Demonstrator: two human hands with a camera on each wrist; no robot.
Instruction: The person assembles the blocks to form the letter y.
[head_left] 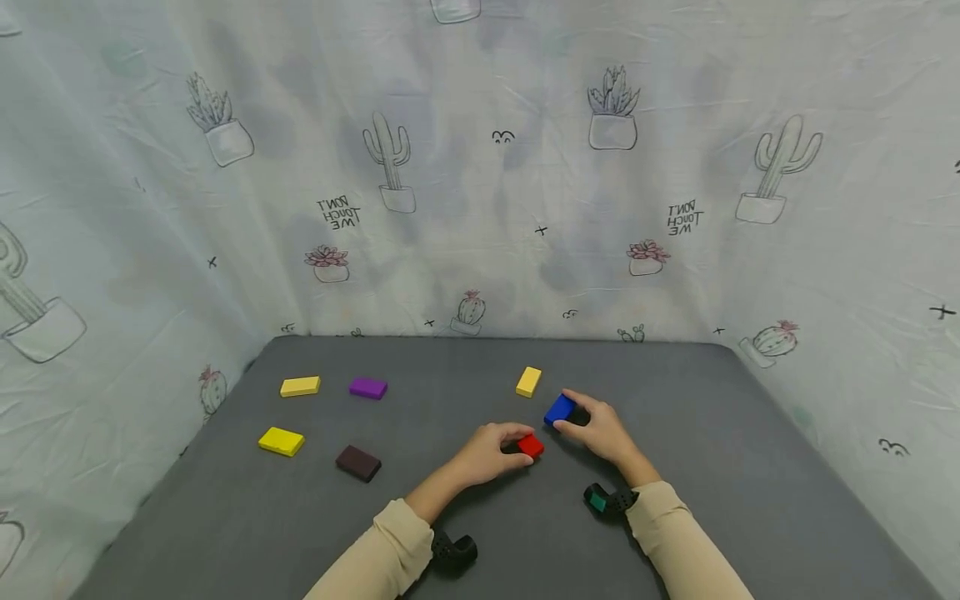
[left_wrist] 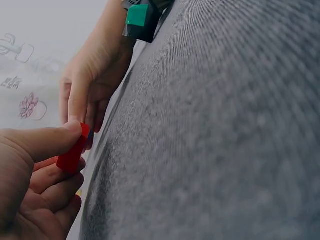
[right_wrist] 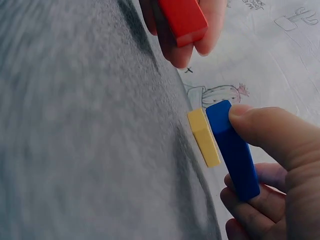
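My left hand (head_left: 486, 454) pinches a red block (head_left: 531, 446) between thumb and fingers, near the middle of the grey table. In the left wrist view the red block (left_wrist: 73, 152) stands on edge between thumb and fingers. To its right, my right hand (head_left: 602, 429) pinches a blue block (head_left: 559, 409) by its two ends; the right wrist view shows the thumb on one end of the blue block (right_wrist: 233, 150). The two blocks are a short way apart. Just beyond the blue block lies a pale yellow block (head_left: 528, 382), touched by neither hand.
On the table's left half lie a purple block (head_left: 368, 387), a dark brown block (head_left: 358, 463), a yellow block (head_left: 282, 442) and a paler yellow block (head_left: 300, 386). A cactus-print curtain (head_left: 480, 167) surrounds the grey table (head_left: 225, 533). Both wrists wear black camera straps.
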